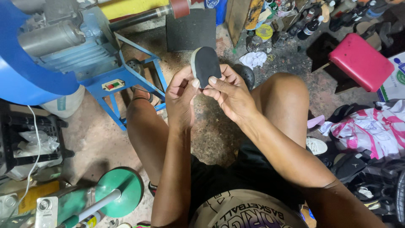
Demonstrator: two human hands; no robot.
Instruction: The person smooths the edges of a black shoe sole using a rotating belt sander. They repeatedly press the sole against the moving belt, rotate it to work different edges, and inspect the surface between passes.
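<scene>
A small dark rubber heel piece [206, 64], rounded at the top with a pale edge on its left side, is held up in front of me above my knees. My left hand [181, 97] pinches its lower left edge with thumb and fingers. My right hand [230, 93] grips its lower right edge, thumb on the face. Both hands meet under the piece. I sit with bare knees apart over a stained concrete floor.
A blue grinding machine [63, 46] on a blue metal frame stands at the left. A green round base [122, 190] lies at the lower left. A red stool [360, 61], bottles [310, 23] and shoes with cloth [371, 126] crowd the right.
</scene>
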